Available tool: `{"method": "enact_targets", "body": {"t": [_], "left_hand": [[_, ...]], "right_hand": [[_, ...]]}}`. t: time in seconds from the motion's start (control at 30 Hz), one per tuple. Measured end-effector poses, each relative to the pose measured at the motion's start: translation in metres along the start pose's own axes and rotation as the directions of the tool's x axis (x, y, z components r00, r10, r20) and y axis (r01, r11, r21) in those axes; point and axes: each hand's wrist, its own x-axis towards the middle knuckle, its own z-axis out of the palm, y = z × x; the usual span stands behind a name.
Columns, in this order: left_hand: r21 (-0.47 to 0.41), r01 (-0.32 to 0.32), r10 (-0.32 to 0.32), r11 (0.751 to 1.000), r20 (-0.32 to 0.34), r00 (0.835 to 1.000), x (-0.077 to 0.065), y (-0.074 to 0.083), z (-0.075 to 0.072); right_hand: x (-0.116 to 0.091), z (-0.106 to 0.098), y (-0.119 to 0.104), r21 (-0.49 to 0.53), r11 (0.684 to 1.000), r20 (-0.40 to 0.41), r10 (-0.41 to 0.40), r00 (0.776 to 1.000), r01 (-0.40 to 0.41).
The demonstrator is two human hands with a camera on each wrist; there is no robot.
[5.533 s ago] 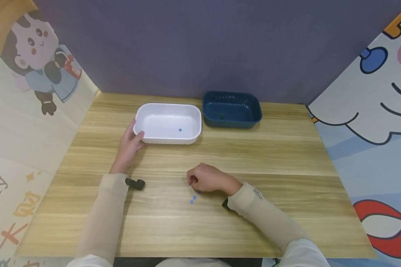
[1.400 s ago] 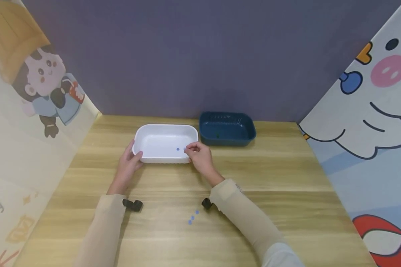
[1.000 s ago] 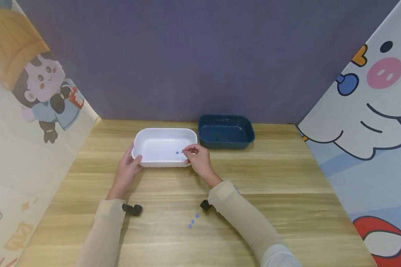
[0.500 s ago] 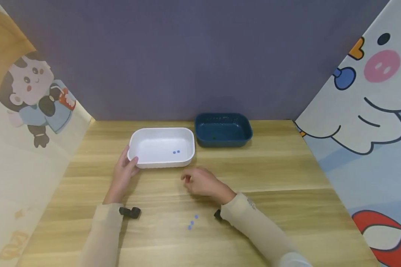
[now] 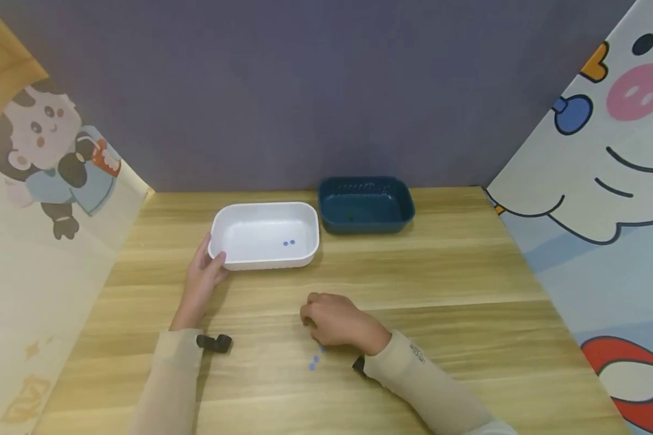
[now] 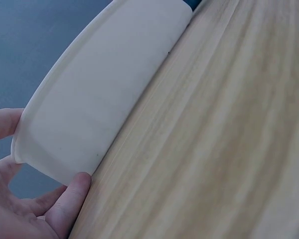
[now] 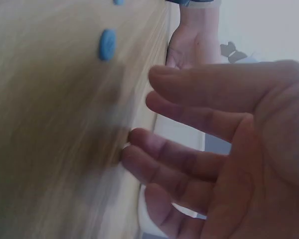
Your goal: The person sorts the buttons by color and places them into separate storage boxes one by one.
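Observation:
My left hand holds the left end of a white plastic tray, thumb against the near wall and fingers round the corner. The left wrist view shows the thumb low on the tray's wall. Two small blue discs, which look like buttons, lie inside toward the right. My right hand hovers low over the table beside a short row of three more blue discs, partly covering the farthest. In the right wrist view, one blue disc lies ahead of the loosely bent, empty fingers.
A dark blue plastic tray stands right beside the white one, with a small green spot inside. Both trays are near the back wall of the wooden table. Cartoon-printed panels flank the left and right sides.
My right hand has put a blue disc into the white tray, where two now lie instead of one. It has then come back toward the discs on the table. My left hand stays on the tray.

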Motion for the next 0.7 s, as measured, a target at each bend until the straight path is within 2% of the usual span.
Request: {"method": "enact_targets", "body": {"t": [0.3, 0.7], "left_hand": [[0.001, 0.002, -0.002, 1.000, -0.007, 1.000, 0.002, 0.005, 0.000], [-0.026, 0.029, -0.030, 0.999, -0.015, 0.999, 0.005, 0.000, 0.001]], "right_hand": [[-0.014, 0.000, -0.009, -0.079, 0.996, 0.026, -0.039, 0.999, 0.041], [-0.014, 0.008, -0.008, -0.153, 0.987, -0.020, -0.047, 0.999, 0.044]]}}
